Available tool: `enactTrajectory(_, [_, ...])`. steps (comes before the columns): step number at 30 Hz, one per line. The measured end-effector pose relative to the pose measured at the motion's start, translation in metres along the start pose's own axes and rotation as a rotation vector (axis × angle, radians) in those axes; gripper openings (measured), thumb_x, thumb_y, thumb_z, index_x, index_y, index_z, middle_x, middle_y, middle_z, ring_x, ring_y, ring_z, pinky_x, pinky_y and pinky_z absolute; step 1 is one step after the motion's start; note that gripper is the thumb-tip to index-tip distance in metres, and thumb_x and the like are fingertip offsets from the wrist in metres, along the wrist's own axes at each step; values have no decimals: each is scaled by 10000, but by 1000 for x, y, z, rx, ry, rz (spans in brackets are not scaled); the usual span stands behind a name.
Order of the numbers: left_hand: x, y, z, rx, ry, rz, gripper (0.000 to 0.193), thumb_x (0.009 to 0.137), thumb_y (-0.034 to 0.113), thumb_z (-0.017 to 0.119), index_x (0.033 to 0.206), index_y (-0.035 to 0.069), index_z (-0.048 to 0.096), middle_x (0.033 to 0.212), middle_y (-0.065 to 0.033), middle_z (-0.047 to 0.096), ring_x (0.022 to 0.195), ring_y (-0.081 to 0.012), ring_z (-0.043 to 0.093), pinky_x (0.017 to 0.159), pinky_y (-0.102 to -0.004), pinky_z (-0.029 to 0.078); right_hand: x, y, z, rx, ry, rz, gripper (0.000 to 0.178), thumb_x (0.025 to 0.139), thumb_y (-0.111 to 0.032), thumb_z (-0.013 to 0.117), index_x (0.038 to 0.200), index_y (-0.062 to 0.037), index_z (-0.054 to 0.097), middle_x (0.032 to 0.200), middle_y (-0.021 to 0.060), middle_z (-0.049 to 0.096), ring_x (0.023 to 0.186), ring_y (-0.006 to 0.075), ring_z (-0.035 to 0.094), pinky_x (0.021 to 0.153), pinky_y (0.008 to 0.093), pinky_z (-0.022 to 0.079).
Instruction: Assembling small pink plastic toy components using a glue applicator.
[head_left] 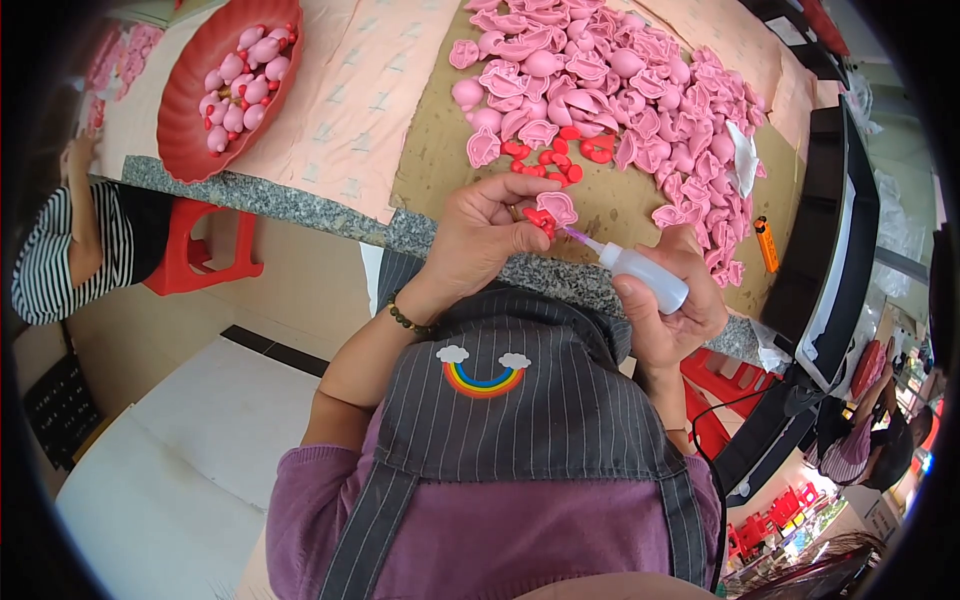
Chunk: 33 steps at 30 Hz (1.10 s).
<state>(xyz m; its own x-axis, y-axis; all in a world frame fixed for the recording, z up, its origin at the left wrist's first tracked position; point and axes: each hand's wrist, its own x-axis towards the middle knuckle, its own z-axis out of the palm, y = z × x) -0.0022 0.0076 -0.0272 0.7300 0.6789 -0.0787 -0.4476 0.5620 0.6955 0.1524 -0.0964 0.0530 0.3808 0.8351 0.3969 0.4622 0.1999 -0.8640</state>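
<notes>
My left hand (478,228) pinches a small pink molded piece (558,208) together with a red molded part (540,221), just over the table's front edge. Closed around a translucent white squeeze bottle (650,280) is my right hand (690,305). The bottle's thin pinkish nozzle (578,236) points left and reaches the pieces; whether its tip touches them or anything flows out, I cannot tell. Beyond my hands lie several loose red parts (548,160). A large heap of pink hollow shells and rounded pieces (600,75) spreads behind them.
At the far left stands a red scalloped basin (172,125) holding pink and red assembled pieces. An orange-handled tool (766,244) and a crumpled white scrap (742,160) lie at the right. The granite table edge (300,208) runs before me. Another person in stripes (60,250) sits at left.
</notes>
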Motion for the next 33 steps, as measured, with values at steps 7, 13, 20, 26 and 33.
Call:
enactTrajectory(7, [-4,4,-1,47,1,-35,493,708,-19,701,1162,-42,512,1089,-127,599,929,-149,611,767,-237,527,0,4,3,-21,-14,-15,216,669,-76,725,790,56,603,652,58,526,622,130,412,579,255,299])
enactTrajectory(13, [0,3,3,33,-5,-50,493,704,-28,700,1160,-44,513,1094,-133,598,918,-145,616,757,-234,533,3,6,2,-61,5,-54,238,638,-87,768,753,34,598,603,65,506,547,159,410,515,271,311])
enactTrajectory(20, [0,5,0,43,-3,-42,489,705,-25,700,1159,-41,516,1089,-133,602,920,-146,615,759,-238,534,4,8,5,-40,-6,-34,244,642,-95,767,757,36,597,609,68,516,548,162,412,525,277,320])
enactTrajectory(26, [2,3,3,53,-10,-52,501,711,-7,704,1169,-38,504,1105,-141,589,943,-188,611,816,-304,529,3,5,1,-62,1,-31,232,644,-86,761,761,35,601,617,74,533,551,159,424,522,274,322])
enactTrajectory(33, [-1,2,3,70,24,-29,506,721,74,727,1165,-22,503,1089,-169,584,874,-208,624,768,-313,537,-3,20,-3,67,38,72,224,658,-62,764,809,14,617,698,74,587,582,137,471,532,259,346])
